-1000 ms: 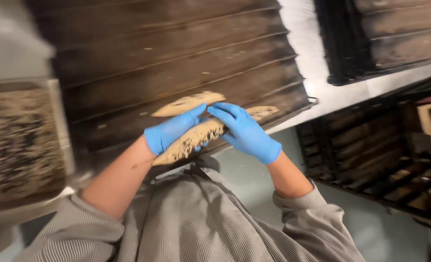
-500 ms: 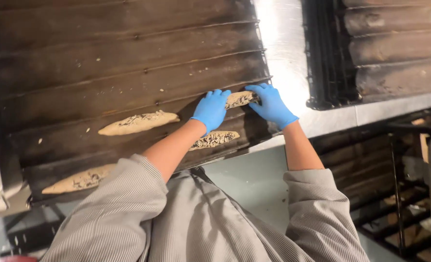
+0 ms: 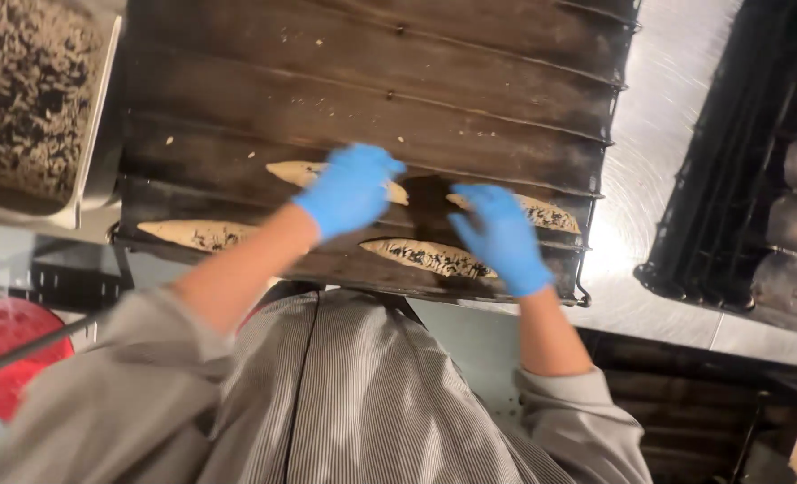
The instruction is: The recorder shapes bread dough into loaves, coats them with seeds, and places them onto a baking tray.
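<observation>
A dark ridged baking tray (image 3: pixel 372 81) lies on a steel table, with several long seeded dough pieces in its two nearest grooves. My left hand (image 3: pixel 349 188), in a blue glove, hovers over the dough piece (image 3: pixel 289 170) in the second groove, fingers apart. My right hand (image 3: pixel 502 237), also in a blue glove, is spread just left of the dough piece (image 3: pixel 546 213) at the tray's right end. Two more dough pieces, one at the left (image 3: pixel 197 235) and one in the middle (image 3: pixel 425 257), lie in the nearest groove.
A white tub of dark seeds (image 3: pixel 26 99) stands left of the tray. A second dark ridged tray (image 3: pixel 757 188) sits at the right on the steel table (image 3: pixel 663 116). A red perforated object (image 3: pixel 8 345) is at lower left. My striped apron fills the bottom.
Both hands have let go of the dough piece at the tray's right end. They have pulled back toward the tray's middle and now hold nothing.
</observation>
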